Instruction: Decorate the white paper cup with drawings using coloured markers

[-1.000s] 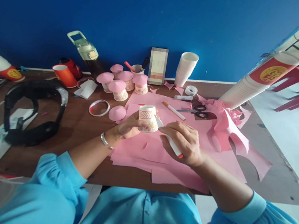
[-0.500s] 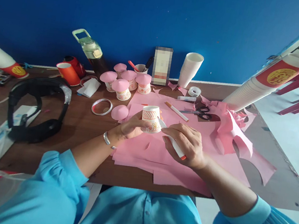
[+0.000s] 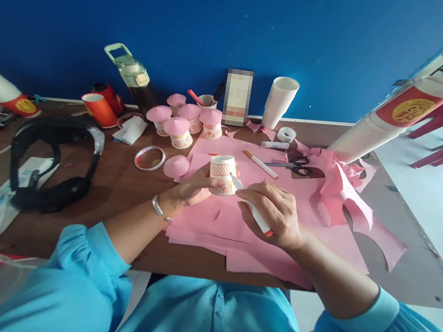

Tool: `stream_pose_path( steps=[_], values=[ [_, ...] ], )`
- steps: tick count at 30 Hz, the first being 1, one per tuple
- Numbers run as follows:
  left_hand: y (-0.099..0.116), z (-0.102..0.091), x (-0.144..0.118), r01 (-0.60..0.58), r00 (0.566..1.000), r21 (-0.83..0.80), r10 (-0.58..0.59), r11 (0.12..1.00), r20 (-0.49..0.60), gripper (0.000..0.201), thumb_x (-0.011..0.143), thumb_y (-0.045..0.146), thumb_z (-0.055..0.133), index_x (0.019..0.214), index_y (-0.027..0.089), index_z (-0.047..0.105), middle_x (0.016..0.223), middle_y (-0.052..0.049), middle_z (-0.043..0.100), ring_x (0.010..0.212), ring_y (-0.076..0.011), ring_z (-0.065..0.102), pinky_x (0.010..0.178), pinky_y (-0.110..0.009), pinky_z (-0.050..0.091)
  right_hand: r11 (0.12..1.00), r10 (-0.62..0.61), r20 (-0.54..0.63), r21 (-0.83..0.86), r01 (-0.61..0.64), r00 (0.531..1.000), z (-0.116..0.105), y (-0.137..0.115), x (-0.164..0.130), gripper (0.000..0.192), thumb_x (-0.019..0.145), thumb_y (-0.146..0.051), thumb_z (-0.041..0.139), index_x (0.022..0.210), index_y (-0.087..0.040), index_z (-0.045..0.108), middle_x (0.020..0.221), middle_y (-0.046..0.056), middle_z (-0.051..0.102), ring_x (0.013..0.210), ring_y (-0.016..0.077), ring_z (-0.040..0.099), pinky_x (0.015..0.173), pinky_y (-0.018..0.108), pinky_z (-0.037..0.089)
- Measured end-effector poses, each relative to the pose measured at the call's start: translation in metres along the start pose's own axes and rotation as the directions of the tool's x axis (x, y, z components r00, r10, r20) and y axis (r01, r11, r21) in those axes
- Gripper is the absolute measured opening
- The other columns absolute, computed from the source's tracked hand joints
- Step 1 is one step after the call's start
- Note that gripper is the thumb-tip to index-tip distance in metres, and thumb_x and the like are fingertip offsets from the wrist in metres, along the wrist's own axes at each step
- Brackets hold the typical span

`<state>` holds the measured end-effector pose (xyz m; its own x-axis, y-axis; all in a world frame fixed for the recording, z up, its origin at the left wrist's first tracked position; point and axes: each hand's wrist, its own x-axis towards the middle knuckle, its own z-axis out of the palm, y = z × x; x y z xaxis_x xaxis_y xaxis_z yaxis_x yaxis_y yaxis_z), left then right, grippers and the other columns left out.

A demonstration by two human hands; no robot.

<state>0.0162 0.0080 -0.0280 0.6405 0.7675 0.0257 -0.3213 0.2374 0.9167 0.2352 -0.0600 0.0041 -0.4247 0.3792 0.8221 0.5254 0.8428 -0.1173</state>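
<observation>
— What has the left hand (image 3: 196, 187) got?

— An upturned paper cup (image 3: 222, 174), white with orange patterns drawn on its side. The fingers are clamped around its left side, holding it over the pink paper sheets (image 3: 237, 229) spread on the tabletop (image 3: 118, 195).

— And the right hand (image 3: 275, 212)?

— Its fingers are closed around a white marker (image 3: 254, 210) with an orange end. The tip of the marker touches the lower right side of the cup.

— Where is the cup in relation to everything else?

— Near the middle of the tabletop, above the pink sheets. Just to its left lies a pink paper dome (image 3: 176, 165), and beside that a clear tape ring (image 3: 149, 158).

— What is behind it?

— A group of finished cups with pink caps (image 3: 184, 122), close to the blue wall (image 3: 225, 23). Next to them stands a small cup holding pens (image 3: 206, 100), then a stack of white paper cups (image 3: 280, 101), with a roll of tape (image 3: 286, 134) at its foot.

— Any other tools?

— A second marker (image 3: 259, 163) and black-handled scissors (image 3: 293, 165) lie on the pink paper beyond the right hand. Crumpled pink offcuts (image 3: 346, 189) sit further right.

— And the left side?

— Black headphones (image 3: 55, 159), an orange cup (image 3: 97, 108) and a green-lidded water bottle (image 3: 129, 73).
</observation>
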Motion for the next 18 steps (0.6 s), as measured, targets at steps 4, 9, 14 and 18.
stream_pose_path(
  steps=[4, 9, 14, 18],
  values=[
    [0.0000, 0.0004, 0.0001, 0.013, 1.000, 0.013, -0.013, 1.000, -0.005, 0.027, 0.083, 0.028, 0.081, 0.107, 0.018, 0.077, 0.102, -0.008, 0.076, 0.097, -0.0237, 0.070, 0.089, -0.037, 0.054, 1.000, 0.005, 0.015, -0.017, -0.005, 1.000, 0.0007, -0.0006, 0.0008, 0.028, 0.095, -0.011, 0.064, 0.121, -0.020, 0.065, 0.089, 0.004, 0.072, 0.076, 0.0169, 0.072, 0.068, 0.028, 0.061],
    [0.0007, 0.0007, -0.0001, 0.027, 1.000, -0.004, -0.027, 1.000, 0.015, 0.026, 0.083, 0.028, 0.081, 0.107, 0.017, 0.077, 0.102, -0.009, 0.078, 0.097, -0.0238, 0.071, 0.091, -0.037, 0.055, 1.000, -0.007, 0.024, -0.001, 0.007, 1.000, 0.0010, -0.0003, 0.0008, 0.025, 0.096, -0.010, 0.064, 0.119, -0.019, 0.064, 0.088, 0.005, 0.072, 0.074, 0.0163, 0.071, 0.067, 0.028, 0.061],
    [0.0001, -0.0002, 0.0001, 0.019, 0.999, -0.010, -0.018, 1.000, 0.031, 0.029, 0.084, 0.027, 0.081, 0.110, 0.017, 0.077, 0.106, -0.010, 0.080, 0.100, -0.0253, 0.074, 0.092, -0.038, 0.055, 1.000, -0.004, 0.030, 0.008, 0.004, 1.000, 0.0007, -0.0005, 0.0008, 0.026, 0.096, -0.011, 0.063, 0.121, -0.020, 0.063, 0.089, 0.004, 0.072, 0.075, 0.0162, 0.071, 0.067, 0.028, 0.061],
    [0.0016, 0.0009, 0.0001, 0.018, 1.000, 0.014, -0.018, 1.000, 0.000, 0.028, 0.081, 0.026, 0.082, 0.107, 0.016, 0.077, 0.107, -0.012, 0.080, 0.101, -0.0274, 0.074, 0.089, -0.039, 0.055, 1.000, -0.013, 0.036, -0.014, 0.013, 0.999, 0.0005, -0.0011, 0.0022, 0.020, 0.098, -0.011, 0.062, 0.116, -0.020, 0.063, 0.087, 0.003, 0.071, 0.075, 0.0151, 0.070, 0.067, 0.027, 0.061]
  ],
)
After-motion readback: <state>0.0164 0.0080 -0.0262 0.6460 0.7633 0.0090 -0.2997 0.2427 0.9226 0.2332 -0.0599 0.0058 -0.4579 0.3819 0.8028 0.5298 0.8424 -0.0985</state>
